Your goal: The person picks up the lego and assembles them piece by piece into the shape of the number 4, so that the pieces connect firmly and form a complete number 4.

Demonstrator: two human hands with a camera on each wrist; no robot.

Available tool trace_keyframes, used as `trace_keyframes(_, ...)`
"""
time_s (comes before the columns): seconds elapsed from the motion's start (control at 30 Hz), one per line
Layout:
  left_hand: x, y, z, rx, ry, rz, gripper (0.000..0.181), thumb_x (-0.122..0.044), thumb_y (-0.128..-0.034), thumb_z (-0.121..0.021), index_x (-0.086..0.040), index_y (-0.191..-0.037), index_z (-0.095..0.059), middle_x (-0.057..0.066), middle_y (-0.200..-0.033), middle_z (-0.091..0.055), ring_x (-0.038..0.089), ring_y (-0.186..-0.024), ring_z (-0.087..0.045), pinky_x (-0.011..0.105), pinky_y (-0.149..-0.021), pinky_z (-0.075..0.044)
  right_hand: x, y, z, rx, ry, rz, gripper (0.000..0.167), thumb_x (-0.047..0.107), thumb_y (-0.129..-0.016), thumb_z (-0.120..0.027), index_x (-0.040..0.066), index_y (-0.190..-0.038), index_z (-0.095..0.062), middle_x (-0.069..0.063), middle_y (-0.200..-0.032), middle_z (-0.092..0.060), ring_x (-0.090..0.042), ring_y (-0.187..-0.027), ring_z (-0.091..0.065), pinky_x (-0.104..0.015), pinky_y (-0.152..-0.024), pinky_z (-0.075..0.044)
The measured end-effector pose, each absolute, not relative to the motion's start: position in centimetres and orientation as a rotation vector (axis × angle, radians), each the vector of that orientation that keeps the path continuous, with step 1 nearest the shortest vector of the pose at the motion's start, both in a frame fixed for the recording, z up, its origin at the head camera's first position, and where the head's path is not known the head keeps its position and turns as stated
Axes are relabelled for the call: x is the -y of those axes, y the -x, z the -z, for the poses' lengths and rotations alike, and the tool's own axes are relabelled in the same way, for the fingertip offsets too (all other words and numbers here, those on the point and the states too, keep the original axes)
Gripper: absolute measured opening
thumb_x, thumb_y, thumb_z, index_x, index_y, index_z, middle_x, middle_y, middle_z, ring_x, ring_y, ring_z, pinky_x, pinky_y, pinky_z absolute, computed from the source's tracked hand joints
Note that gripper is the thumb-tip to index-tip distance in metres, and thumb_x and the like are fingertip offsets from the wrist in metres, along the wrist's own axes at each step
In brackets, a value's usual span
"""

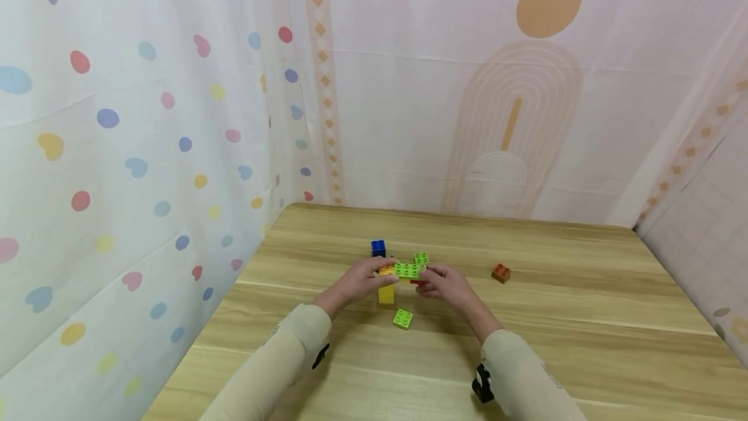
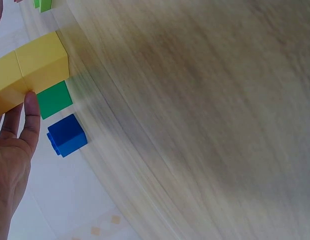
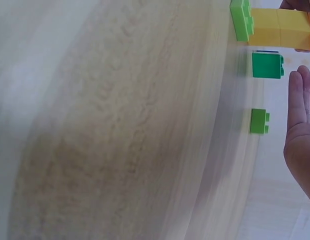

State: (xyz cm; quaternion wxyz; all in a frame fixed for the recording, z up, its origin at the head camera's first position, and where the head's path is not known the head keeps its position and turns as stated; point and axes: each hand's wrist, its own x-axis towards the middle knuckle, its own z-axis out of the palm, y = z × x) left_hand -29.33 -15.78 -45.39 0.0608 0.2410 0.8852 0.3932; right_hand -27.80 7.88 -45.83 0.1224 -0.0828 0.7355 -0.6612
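Observation:
In the head view a yellow brick tower (image 1: 386, 295) stands on the table, with an orange brick (image 1: 386, 270) at its top. My left hand (image 1: 358, 280) grips the tower's upper part, and the left wrist view shows a fingertip against the yellow bricks (image 2: 43, 55). A long light green brick (image 1: 407, 270) reaches sideways from the top, with part of a red brick (image 1: 417, 282) below it. My right hand (image 1: 448, 287) holds the long brick's right end between thumb and fingers. Its straight-looking fingers show at the edge of the right wrist view; their contact is partly hidden.
Behind the tower stand a blue brick (image 1: 378, 247), a dark green brick (image 3: 266, 65) and a small light green brick (image 1: 421, 258). Another light green brick (image 1: 402, 318) lies in front. An orange-brown brick (image 1: 500, 272) sits to the right on the wooden table (image 1: 584, 317).

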Motion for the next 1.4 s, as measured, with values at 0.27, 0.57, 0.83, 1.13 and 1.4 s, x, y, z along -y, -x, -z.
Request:
trace_keyframes(0.27, 15.9, 29.4, 45.5, -2.685, -0.748, -1.196, 0.046, -0.034, -0.0999, -0.06, -0.011, -0.14, -0.057, 0.003, -0.115, -0.063, 0.015, -0.091, -0.054, 0.034, -0.081, -0.049, -7.2, 27.8, 45.6, -2.17, 0.144, 1.957, 0.036, 0.025, -0.103, -0.056, -0.006, -0.119, -0.065, -0.02, -0.101, -0.07, -0.021, -0.082, -0.068, -0.039, -0.08, -0.057)
trace_keyframes(0.57, 15.8, 29.1, 45.2, -2.678, -0.765, -1.213, 0.046, -0.032, -0.1002, -0.06, -0.008, -0.139, -0.057, 0.003, -0.115, -0.064, 0.016, -0.091, -0.054, 0.035, -0.081, -0.049, -6.7, 27.9, 44.9, -2.135, 0.005, 1.972, 0.034, 0.022, -0.101, -0.059, -0.006, -0.119, -0.065, -0.014, -0.096, -0.07, -0.019, -0.081, -0.067, -0.036, -0.079, -0.057)
trace_keyframes(0.83, 15.8, 29.0, 45.2, -2.679, -0.767, -1.231, 0.043, -0.033, -0.0998, -0.061, -0.011, -0.137, -0.059, 0.004, -0.119, -0.064, 0.015, -0.093, -0.055, 0.037, -0.083, -0.05, -6.2, 28.1, 44.4, -2.1, -0.051, 1.998, 0.032, 0.017, -0.102, -0.057, -0.008, -0.12, -0.064, -0.016, -0.099, -0.069, -0.018, -0.081, -0.068, -0.034, -0.078, -0.057)
trace_keyframes(1.13, 15.8, 29.1, 45.4, -2.688, -0.766, -1.215, 0.043, -0.032, -0.0997, -0.061, -0.011, -0.137, -0.059, 0.004, -0.116, -0.064, 0.015, -0.092, -0.055, 0.036, -0.081, -0.05, -6.3, 28.0, 44.4, -2.054, -0.039, 2.019, 0.03, 0.013, -0.102, -0.057, -0.009, -0.121, -0.063, -0.016, -0.097, -0.068, -0.016, -0.077, -0.067, -0.033, -0.076, -0.057)
trace_keyframes(1.4, 15.8, 29.1, 45.2, -2.678, -0.738, -1.217, 0.044, -0.033, -0.0999, -0.061, -0.012, -0.138, -0.058, 0.003, -0.116, -0.063, 0.015, -0.093, -0.055, 0.037, -0.083, -0.049, -6.7, 28.1, 44.1, -1.979, -0.011, 2.027, 0.037, 0.014, -0.102, -0.056, -0.006, -0.133, -0.057, -0.017, -0.104, -0.067, -0.016, -0.08, -0.068, -0.033, -0.079, -0.057)
